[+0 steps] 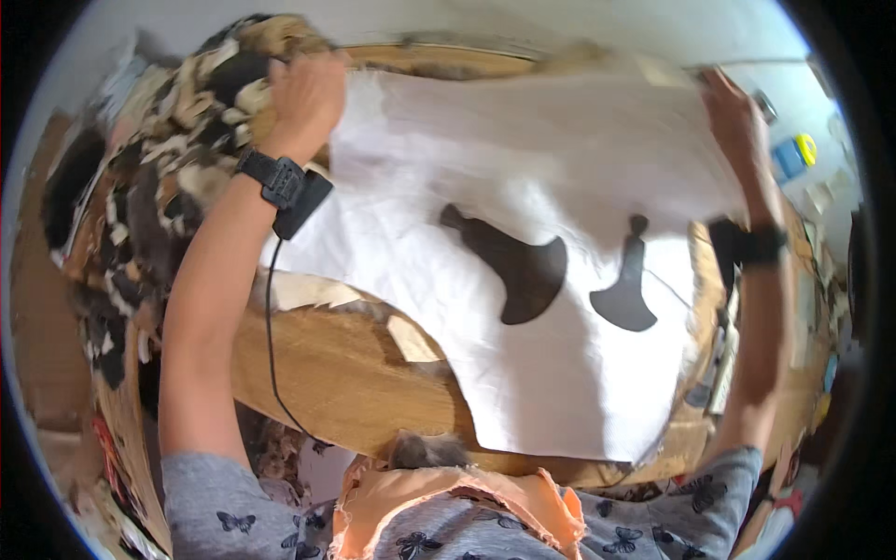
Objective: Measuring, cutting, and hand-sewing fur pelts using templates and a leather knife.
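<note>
A large white sheet, soft and slightly wrinkled, with a curved lower left edge, covers much of a wooden work board. My left hand is closed at its far left corner. At the far right corner, my right hand is also closed on the edge; both hands are a little blurred and their fingertips are hidden. Two dark half-moon knives lie on the sheet: a larger one near the middle, and a smaller one to its right.
Fur and leather scraps are heaped along the left side. A blue and yellow container stands at the far right, beyond my right forearm. Small tools lie by the board's right edge. A black cable hangs from my left wrist.
</note>
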Tool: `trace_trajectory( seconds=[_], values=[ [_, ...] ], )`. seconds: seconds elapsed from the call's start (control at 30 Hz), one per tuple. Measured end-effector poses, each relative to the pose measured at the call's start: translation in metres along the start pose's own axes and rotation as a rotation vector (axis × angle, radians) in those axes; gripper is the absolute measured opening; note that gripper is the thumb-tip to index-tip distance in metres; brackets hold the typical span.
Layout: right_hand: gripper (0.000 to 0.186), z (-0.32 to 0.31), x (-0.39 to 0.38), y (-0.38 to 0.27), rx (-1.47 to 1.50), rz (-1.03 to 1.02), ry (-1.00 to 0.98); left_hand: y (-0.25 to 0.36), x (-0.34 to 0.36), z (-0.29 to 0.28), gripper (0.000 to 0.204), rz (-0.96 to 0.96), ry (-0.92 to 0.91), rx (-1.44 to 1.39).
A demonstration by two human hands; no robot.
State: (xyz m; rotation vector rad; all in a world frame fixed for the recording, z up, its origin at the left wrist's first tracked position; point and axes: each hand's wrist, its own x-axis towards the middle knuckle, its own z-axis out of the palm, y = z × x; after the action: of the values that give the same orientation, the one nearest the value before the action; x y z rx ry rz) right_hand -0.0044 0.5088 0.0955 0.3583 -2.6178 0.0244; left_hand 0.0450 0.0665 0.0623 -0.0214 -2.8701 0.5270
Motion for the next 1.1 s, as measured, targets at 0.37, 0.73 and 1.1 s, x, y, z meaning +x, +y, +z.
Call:
trace_trajectory(
  seconds=[0.37,0.73,1.1],
  values=[
    [0.049,0.031,-0.168,-0.070,0.073,0.245,-0.564,0.112,-0.161,0.016,0.035,0.386,-0.145,-0.715],
    [0.047,0.086,-0.113,-0.052,0.215,0.331,-0.503,0.115,-0.182,0.035,0.039,0.359,0.036,-0.685],
    [0.048,0.079,-0.116,-0.176,0.604,-0.379,-0.444,0.109,-0.181,0.033,0.036,0.286,0.014,-0.697]
  ],
)
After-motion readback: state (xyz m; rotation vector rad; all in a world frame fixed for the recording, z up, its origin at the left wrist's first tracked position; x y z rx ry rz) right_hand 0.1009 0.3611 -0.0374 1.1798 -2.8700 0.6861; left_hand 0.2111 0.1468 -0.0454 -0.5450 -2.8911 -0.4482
